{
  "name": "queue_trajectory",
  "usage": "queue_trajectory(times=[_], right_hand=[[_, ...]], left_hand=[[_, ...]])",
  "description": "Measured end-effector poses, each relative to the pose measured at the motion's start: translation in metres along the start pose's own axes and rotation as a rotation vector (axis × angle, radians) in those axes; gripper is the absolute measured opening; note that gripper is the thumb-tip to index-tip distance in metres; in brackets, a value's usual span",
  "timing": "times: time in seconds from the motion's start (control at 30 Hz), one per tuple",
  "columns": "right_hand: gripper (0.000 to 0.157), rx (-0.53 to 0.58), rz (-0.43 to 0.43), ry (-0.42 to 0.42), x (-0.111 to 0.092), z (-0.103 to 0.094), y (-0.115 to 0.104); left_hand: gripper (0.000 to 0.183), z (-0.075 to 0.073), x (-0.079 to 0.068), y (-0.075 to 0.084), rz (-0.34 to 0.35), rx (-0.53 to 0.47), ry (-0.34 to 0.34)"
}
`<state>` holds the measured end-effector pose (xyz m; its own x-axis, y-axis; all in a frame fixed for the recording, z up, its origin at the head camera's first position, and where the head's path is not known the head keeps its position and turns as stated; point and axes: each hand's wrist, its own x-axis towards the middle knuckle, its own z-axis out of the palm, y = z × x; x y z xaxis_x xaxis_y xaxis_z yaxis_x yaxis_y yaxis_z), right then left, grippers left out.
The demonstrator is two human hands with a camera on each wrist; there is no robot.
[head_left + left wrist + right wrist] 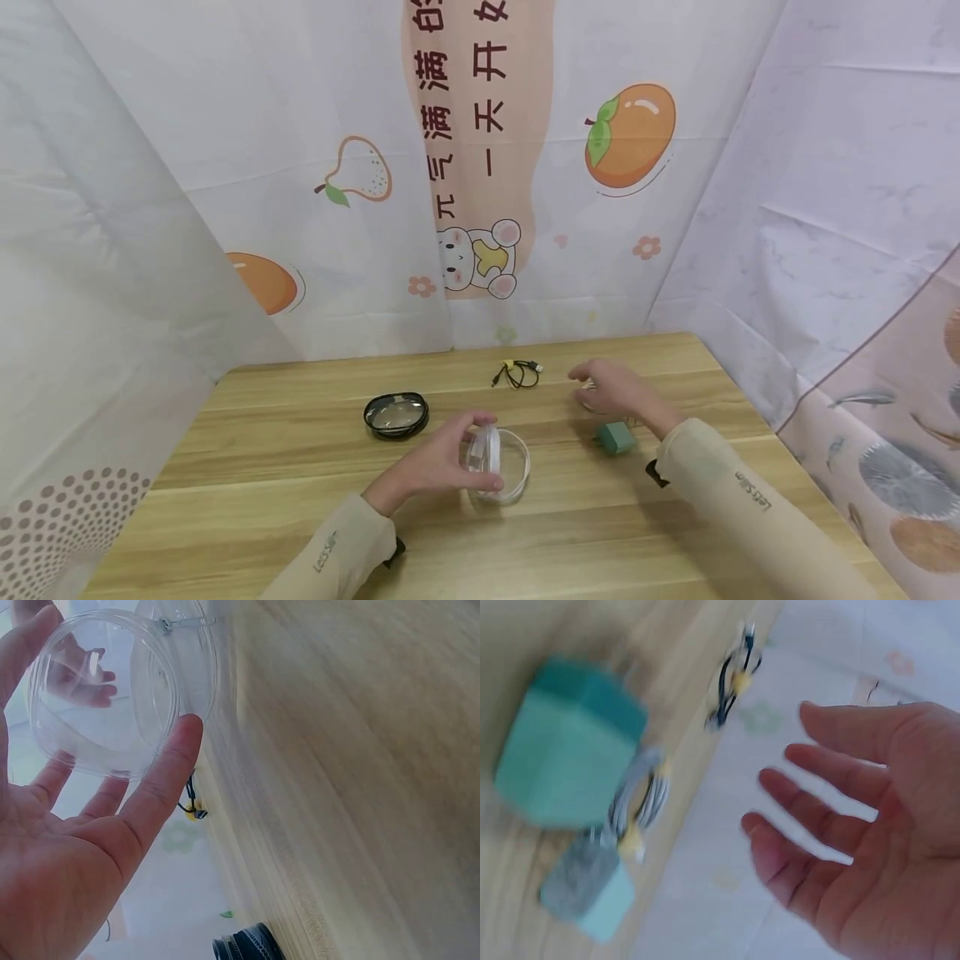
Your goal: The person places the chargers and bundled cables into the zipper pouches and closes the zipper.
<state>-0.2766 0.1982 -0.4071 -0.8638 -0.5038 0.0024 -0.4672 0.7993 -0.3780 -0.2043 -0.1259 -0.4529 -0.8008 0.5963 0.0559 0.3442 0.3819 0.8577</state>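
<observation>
One bare L hand [442, 458] has thumb & fingers bent round a clear, round plastic case w/ pale rims [492, 454], held upright near the middle of the light wood-grain table [300, 517]; its second half spreads open on the R side, but the see-through walls make the edges hard to trace. A tiny zip pull [166, 626] shows only in the L wrist view, where the case top is cut off. R hand [611, 387] holds nothing, fingers apart & loosely bent, over a grey coiled cable w/ yellow ties [654, 806], mostly hidden by that hand from the head cam. Just beside: a green boxy plug adapter [617, 437], blurred in the R wrist view, plus a smaller grey-and-mint block [577, 877], too blurry to ID. Farther back, btwn the hands, lies a thin black cable w/ yellow tie [511, 365]. Black-rimmed oval case w/ clear top [396, 415] sits L of the L hand; contents can't be made out. Both beige sleeves [757, 500] run out of frame.
</observation>
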Motion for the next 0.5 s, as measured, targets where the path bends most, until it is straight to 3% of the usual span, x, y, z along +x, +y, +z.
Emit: queue_trajectory(times=[0.13, 0.33, 0.5], right_hand=[[0.036, -0.076, 0.046, -0.013, 0.002, -0.003, 0.017], [0.046, -0.191, 0.137, -0.074, 0.004, 0.002, 0.020], [0.029, -0.194, 0.230, -0.105, 0.006, 0.003, 0.030]], left_hand=[[0.092, 0.002, 0.000, -0.003, -0.006, 0.019, 0.006], [0.092, 0.005, -0.001, -0.001, -0.010, 0.023, 0.006], [0.094, 0.005, 0.001, 0.004, -0.007, 0.040, 0.003]])
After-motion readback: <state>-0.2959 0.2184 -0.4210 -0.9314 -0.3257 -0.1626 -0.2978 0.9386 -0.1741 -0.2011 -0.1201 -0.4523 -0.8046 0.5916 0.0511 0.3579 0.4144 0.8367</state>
